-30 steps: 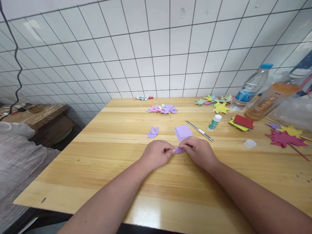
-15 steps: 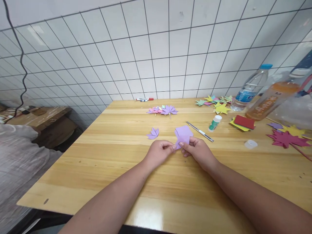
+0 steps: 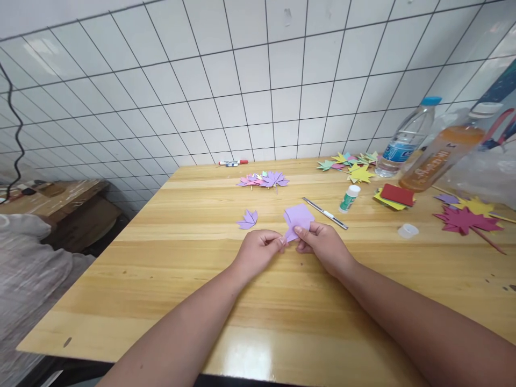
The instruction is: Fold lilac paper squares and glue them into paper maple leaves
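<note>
A partly folded sheet of purple paper [image 3: 299, 216] is held just above the table between both hands. My left hand [image 3: 260, 251] pinches its lower left corner between thumb and finger. On the paper's lower right side, my right hand [image 3: 325, 244] grips with the thumb on top and the fingers underneath. A folded purple paper leaf piece [image 3: 248, 219] lies on the table beyond my left hand. Beyond my right hand rest a slim utility knife [image 3: 324, 213] and an upright glue stick [image 3: 349, 198].
The wooden table [image 3: 169, 279] meets a tiled wall. Paper leaves [image 3: 274, 179] and markers [image 3: 233, 163] lie at the back. To the right are a water bottle [image 3: 405, 142], a tilted orange drink bottle [image 3: 441, 153], red and yellow paper squares [image 3: 397, 195], a clear cap [image 3: 408, 230] and a magenta leaf [image 3: 467, 220].
The whole view has shifted slightly, so most things appear a little further left. Both hands keep their hold on the purple paper, its lower left corner now looking narrower.
</note>
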A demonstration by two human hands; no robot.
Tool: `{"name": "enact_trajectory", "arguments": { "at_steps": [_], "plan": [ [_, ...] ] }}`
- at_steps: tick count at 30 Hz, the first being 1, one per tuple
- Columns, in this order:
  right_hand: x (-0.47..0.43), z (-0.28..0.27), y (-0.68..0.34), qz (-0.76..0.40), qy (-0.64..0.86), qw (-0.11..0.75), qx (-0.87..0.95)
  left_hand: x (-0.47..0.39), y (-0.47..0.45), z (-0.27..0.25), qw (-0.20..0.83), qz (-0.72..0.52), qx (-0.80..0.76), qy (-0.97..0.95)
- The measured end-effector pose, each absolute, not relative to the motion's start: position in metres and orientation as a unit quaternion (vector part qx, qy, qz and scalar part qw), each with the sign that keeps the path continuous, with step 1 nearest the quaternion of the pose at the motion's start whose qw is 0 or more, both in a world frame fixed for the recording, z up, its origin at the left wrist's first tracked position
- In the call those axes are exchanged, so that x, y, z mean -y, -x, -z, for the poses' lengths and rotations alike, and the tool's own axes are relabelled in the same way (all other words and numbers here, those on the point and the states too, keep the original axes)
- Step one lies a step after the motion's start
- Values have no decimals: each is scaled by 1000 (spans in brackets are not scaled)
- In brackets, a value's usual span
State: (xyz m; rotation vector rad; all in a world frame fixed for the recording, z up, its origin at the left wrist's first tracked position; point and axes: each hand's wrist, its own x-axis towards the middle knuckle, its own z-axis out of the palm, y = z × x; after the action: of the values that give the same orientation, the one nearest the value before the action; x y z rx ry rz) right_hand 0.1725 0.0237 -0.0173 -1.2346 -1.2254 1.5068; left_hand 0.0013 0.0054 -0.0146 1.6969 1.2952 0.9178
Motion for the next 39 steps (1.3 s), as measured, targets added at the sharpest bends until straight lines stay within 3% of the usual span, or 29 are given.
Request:
{"name": "enact_trajectory", "arguments": {
  "at_steps": [14,21,28,39],
  "plan": [
    [-23,17,-174,-614,468,358,525,-6,-3,17,395,-386,-503,-665],
    [-24,16,-172,-605,478,376,514,-4,-6,15,307,-368,-529,-700],
    [-26,19,-177,-630,476,380,482,-9,8,10,491,-417,-447,-620],
    [-25,18,-176,-611,461,366,529,-6,1,12,427,-345,-496,-672]
  ]
}}
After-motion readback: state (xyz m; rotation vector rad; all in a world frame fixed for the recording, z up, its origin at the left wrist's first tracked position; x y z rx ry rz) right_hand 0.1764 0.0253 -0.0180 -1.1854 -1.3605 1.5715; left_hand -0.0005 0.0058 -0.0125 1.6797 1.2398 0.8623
